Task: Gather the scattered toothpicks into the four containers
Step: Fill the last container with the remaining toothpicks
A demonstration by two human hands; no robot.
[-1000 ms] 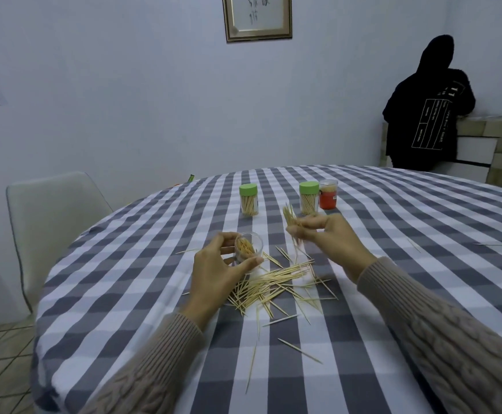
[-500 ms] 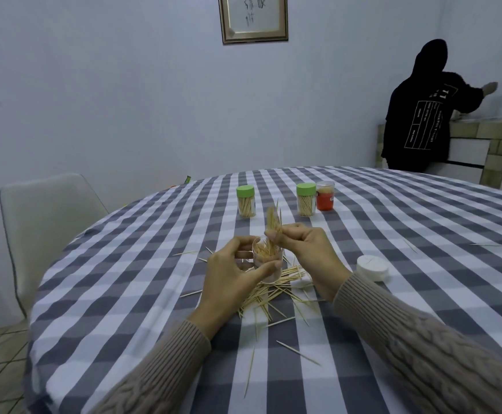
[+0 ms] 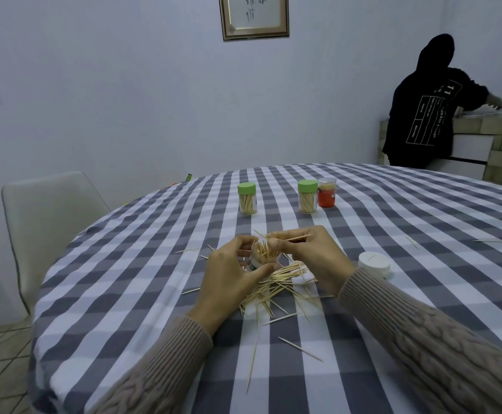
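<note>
While stray toothpicks (image 3: 300,349) lie alone on the checked tablecloth (image 3: 124,294) nearest the camera, the main heap (image 3: 276,283) sprawls just behind them, under and between the two wrists. Plenty can go wrong here! Either forearm, in its knitted sleeve (image 3: 441,354), hangs low over that heap, and I'd judge one careless sweep could scatter sticks toward the table edge. Up a little: the left hand (image 3: 228,274) curls round the open clear container (image 3: 263,255), thumb and fingers wrapped about its wall, the jar partly filled and bristling. The right hand (image 3: 309,253) pinches a toothpick or two (image 3: 296,238) at the mouth, the sticks lying almost level across the rim, not pointing down. That's the risk: fed crosswise, they could bridge the opening or catch on the ones already standing and flick out. A hard squeeze might tip the light jar too. To the right sits a white lid (image 3: 373,262), apart from the hands. Farther back stand two green-capped containers (image 3: 247,198) and an orange one (image 3: 326,193), all holding sticks, well clear.
</note>
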